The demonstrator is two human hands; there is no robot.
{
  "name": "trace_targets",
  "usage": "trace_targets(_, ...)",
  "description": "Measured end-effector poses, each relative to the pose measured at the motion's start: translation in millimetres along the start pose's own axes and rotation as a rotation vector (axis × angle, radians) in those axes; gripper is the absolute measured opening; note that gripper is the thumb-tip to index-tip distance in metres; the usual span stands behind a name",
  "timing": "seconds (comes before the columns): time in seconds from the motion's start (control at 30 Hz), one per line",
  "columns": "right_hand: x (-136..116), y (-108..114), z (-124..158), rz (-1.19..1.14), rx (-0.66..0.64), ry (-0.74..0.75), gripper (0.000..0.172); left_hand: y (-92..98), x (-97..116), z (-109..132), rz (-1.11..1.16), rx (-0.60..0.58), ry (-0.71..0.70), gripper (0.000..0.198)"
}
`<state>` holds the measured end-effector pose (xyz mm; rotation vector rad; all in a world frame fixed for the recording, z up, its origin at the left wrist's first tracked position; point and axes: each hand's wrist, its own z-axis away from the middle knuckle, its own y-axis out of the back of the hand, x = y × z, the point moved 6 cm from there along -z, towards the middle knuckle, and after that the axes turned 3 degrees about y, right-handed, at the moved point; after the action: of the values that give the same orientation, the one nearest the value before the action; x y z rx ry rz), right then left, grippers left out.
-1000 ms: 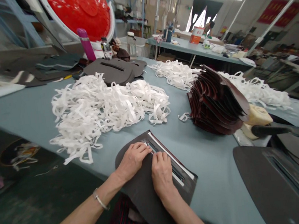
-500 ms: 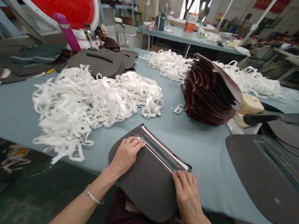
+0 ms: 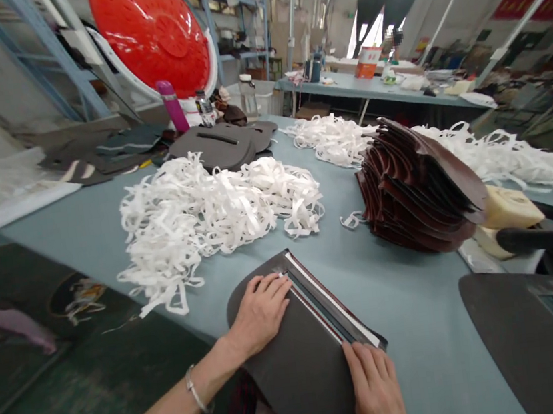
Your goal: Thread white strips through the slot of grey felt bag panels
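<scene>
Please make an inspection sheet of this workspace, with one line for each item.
Surface: blue-grey table, long, with many things on it.
Job's things: dark grey panel with a long white-edged slot, lying across the table edge.
Clutter: white strips in heaps, stack of dark red pieces, more dark panels.
Hands: left hand flat on the panel beside the slot; right hand on the panel's edge, fingers extended.
Cables: nothing seen.
Surroundings: large red round object, purple flask, metal shelves, second table.
</scene>
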<state>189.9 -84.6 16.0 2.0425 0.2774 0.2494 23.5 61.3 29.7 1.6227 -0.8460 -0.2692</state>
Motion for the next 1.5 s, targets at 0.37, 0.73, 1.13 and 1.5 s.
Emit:
trace_targets(0.37, 3.5, -11.1, 11.8, 0.032, -0.017, 0.029, 0.036, 4.6, -17.7, -6.1, -0.002, -0.013, -0.082, 0.028)
trace_targets(0.73, 6.3, -14.8, 13.2, 0.037, -0.032, 0.057, 0.036, -0.5, -21.2, -10.2, -0.109, -0.102, -0.153, 0.039)
trace_targets(1.13, -0.3, 3.4, -7.5, -0.054, -0.035, -0.002, 0.035, -20.7, -7.2, -9.9, -0.395, -0.12, -0.125, 0.044)
trace_targets(1.5, 25.8, 14.9, -6.4, -0.15, 0.064, -0.291, 0.023, 6.1, 41.7, 7.2, 0.012, -0.034, 0.002, 0.035)
